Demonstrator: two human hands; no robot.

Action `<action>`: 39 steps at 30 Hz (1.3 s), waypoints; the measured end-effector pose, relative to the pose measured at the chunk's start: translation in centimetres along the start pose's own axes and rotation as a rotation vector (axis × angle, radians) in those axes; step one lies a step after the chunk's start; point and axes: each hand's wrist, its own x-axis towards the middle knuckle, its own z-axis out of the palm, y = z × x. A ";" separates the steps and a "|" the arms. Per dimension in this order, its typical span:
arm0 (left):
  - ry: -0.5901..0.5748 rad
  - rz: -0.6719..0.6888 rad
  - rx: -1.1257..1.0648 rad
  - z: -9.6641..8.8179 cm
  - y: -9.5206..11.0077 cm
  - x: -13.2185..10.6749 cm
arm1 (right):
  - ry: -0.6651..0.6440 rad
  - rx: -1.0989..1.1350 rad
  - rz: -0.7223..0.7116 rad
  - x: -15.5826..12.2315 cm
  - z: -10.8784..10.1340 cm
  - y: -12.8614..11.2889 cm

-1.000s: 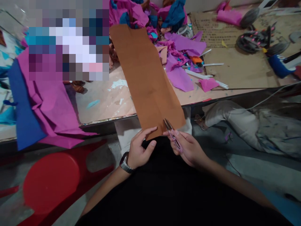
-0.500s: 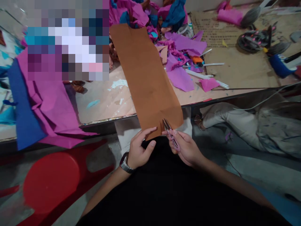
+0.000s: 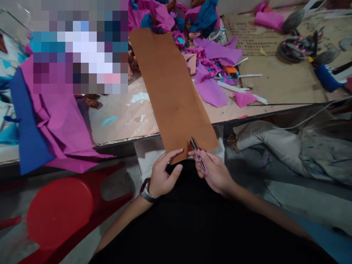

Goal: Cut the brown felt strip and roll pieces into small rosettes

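Note:
A long brown sheet (image 3: 176,91), paper or thin cloth, lies across the table and hangs over its near edge towards my lap. My left hand (image 3: 165,172), with a metal watch on the wrist, rests at the sheet's lower left corner; its fingers are stretched out and the thumb stands apart. In my right hand (image 3: 216,170) is a pair of thread snips (image 3: 198,156) with pink handles, blades pointing up and away over the sheet's near end. The snips' blades look almost closed. Part of the sheet's lower edge is hidden by my hands.
Crumpled pink, purple and blue pieces (image 3: 203,55) heap behind the sheet. Pink (image 3: 66,121) and blue sheets (image 3: 30,128) hang off the table at left. A red plastic stool (image 3: 60,212) stands below. Cardboard (image 3: 291,80) bears dark tools at right. Another person's legs (image 3: 272,143) are under the table.
The blades of the snips have come closer together. The sheet's lower right corner now lies flatter and reaches further right. My left hand stays in place.

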 end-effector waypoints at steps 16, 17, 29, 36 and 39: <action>0.075 0.023 -0.105 0.2 -0.7 0.3 | -0.027 -0.034 -0.025 1.1 0.2 0.5; 0.085 0.028 -0.122 0.2 -0.7 0.4 | -0.027 -0.035 -0.019 1.1 0.2 0.5; 0.068 -0.013 -0.102 -0.4 -0.3 1.4 | -0.027 -0.032 -0.015 1.6 0.6 0.2; 0.056 -0.006 -0.097 -0.2 -0.3 1.1 | -0.021 -0.035 -0.058 1.8 0.9 0.5; 0.058 0.007 -0.080 -0.2 -0.3 1.0 | -0.012 -0.043 -0.060 1.7 0.9 0.5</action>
